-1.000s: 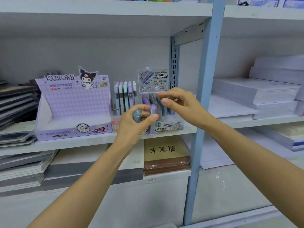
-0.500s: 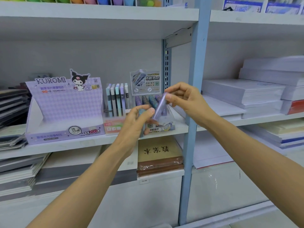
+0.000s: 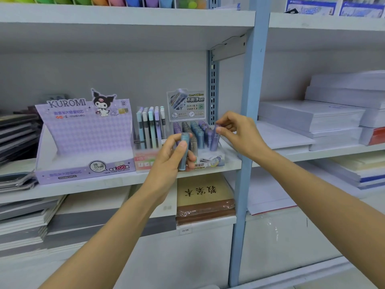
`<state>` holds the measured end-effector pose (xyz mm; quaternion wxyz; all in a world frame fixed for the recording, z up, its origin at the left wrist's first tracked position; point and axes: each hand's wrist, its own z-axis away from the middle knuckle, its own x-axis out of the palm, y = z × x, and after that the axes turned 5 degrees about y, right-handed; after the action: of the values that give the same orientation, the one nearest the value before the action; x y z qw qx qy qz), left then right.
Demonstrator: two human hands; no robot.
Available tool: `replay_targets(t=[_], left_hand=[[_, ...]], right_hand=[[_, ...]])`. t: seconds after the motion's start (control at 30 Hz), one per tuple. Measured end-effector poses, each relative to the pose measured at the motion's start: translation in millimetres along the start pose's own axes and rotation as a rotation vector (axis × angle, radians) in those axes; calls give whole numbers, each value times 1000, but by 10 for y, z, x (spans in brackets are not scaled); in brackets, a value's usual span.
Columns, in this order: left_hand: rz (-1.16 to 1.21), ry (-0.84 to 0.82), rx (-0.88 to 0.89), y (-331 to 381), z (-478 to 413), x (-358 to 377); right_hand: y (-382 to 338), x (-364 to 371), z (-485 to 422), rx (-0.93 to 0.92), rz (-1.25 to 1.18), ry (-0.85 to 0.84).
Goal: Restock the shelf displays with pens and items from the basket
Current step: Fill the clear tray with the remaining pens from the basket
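Observation:
A small clear display stand (image 3: 210, 160) with rows of blue, grey and purple lead tubes sits on the middle shelf (image 3: 104, 184). My right hand (image 3: 239, 132) pinches the top of a purple tube (image 3: 214, 140), which stands upright at the stand's front right corner. My left hand (image 3: 173, 155) grips a blue tube (image 3: 184, 151) in front of the stand, with a grey tube (image 3: 193, 144) showing behind its fingers. The basket is out of view.
A purple Kuromi display box (image 3: 83, 138) stands left of a clear rack of pastel pencils (image 3: 151, 128). A blue shelf upright (image 3: 248, 122) rises just right of my right hand. Paper reams (image 3: 312, 115) fill the right bay; notebooks lie stacked at the left and below.
My right hand took the purple tube from my left hand, carried it up and right, and now holds it upright in the stand. My left hand kept the blue tube.

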<state>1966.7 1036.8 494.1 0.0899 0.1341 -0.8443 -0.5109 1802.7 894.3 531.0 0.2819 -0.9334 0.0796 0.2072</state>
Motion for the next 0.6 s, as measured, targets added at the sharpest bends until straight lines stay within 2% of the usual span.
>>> replay_targets(t=[0.13, 0.27, 0.4, 0.6], left_hand=[[-3, -35, -29, -17, -4, 11], [58, -31, -70, -44, -22, 17], [107, -10, -88, -54, 0, 6], [-5, -15, -62, -16, 44, -17]], right_hand=[[-13, -31, -51, -18, 32, -98], [-26, 60, -30, -8, 0, -67], [26, 173, 42, -66, 123, -9], [55, 84, 16, -33, 257, -67]])
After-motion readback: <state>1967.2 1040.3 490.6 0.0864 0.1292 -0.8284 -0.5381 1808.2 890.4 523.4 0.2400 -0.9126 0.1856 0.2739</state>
